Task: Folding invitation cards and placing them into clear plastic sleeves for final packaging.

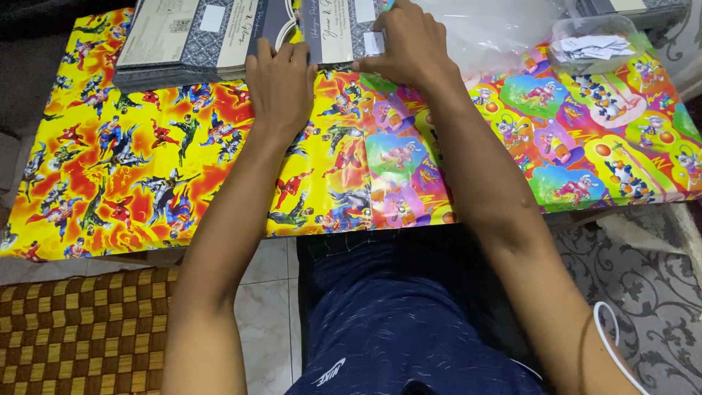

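Note:
A low table is covered with bright cartoon-print wrapping paper (146,168), yellow on the left and multicoloured on the right. At its far edge lies a blue-and-cream printed card (336,29) with a small white label (374,42) at its lower right corner. My left hand (279,84) rests flat on the card's lower left edge. My right hand (404,45) presses its fingers onto the white label on the card.
A stack of similar blue-and-cream cards (183,40) lies at the far left. A clear plastic tub (596,44) with white paper slips stands far right beside a clear plastic bag (490,29). A woven mat (80,329) and tiled floor lie below.

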